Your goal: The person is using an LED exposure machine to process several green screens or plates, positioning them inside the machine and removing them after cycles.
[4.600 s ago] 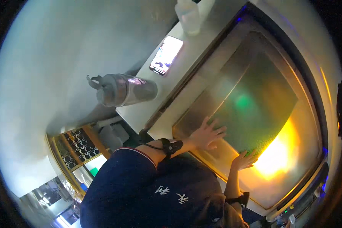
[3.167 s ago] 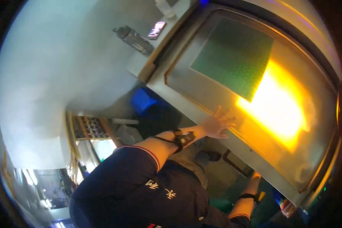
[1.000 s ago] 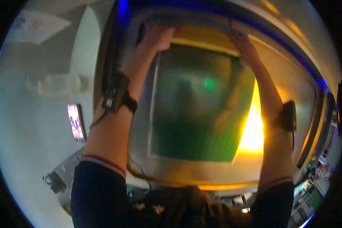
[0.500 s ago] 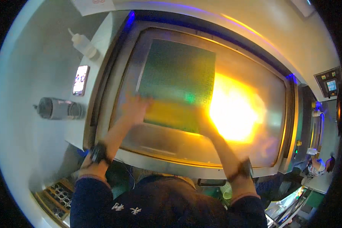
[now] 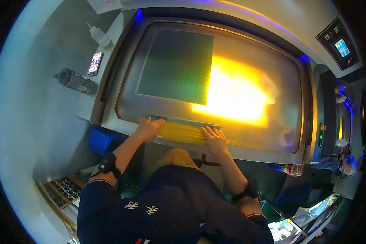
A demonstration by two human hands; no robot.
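Note:
A strip of yellow cloth-like material (image 5: 181,133) with a blue-grey far edge lies along the front rim of a wide framed machine bed. My left hand (image 5: 147,129) is on its left end, fingers bent over the far edge. On the right end sits my right hand (image 5: 215,140), its fingers side by side over the strip. Both hands appear to grip it; thumbs and undersides are hidden. Beyond the strip, a dark green rectangular panel (image 5: 177,67) shows flat in the bed's left half, apart from both hands. Bright yellow glare (image 5: 240,95) covers the area right of it.
The bed's metal frame (image 5: 288,151) surrounds the work surface. On the left ledge are a white squeeze bottle (image 5: 98,35), a lit phone (image 5: 94,64) and a dark clear drinking bottle (image 5: 75,80). A control panel with a screen (image 5: 341,48) is at upper right. Another person (image 5: 349,164) stands far right.
Both hands have come toward me with the yellow strip, from over the green panel's near part to the bed's front rim. The green panel's near edge is uncovered now. My view has shifted too.

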